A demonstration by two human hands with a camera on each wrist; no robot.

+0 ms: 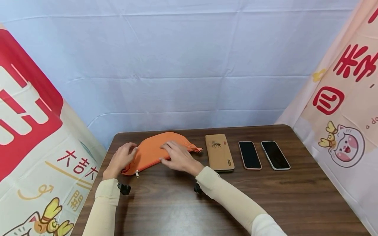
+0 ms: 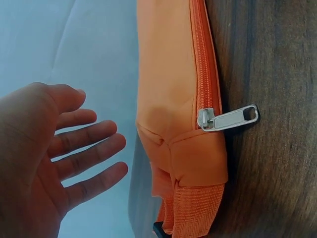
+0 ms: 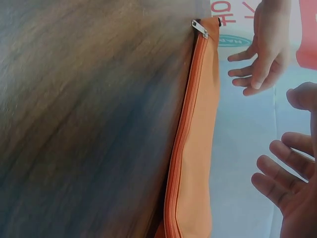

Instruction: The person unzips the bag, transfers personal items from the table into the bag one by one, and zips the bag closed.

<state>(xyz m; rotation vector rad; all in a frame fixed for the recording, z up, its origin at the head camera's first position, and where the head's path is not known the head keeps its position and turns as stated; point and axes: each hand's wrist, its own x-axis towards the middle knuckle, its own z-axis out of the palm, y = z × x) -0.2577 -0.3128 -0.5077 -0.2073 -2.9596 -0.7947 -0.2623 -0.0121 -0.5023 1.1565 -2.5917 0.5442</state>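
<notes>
An orange waist bag (image 1: 157, 149) lies flat at the back left of the table. Along its front edge runs a closed zipper (image 3: 184, 134), its metal zipper pull (image 2: 230, 119) at the left end. Webbing strap (image 2: 198, 210) and a bit of black buckle show at that same end. My left hand (image 1: 122, 159) is over the bag's left end, fingers loosely bent, and the left wrist view shows a gap between fingertips and fabric. Above the bag's middle right is my right hand (image 1: 178, 158), its fingers spread and holding nothing.
Right of the bag lies a tan wallet (image 1: 219, 152). Beyond it are a phone with a pinkish rim (image 1: 250, 155) and a phone with a white rim (image 1: 276, 155). A pale cloth (image 1: 183, 72) hangs behind the table; printed cloths flank it.
</notes>
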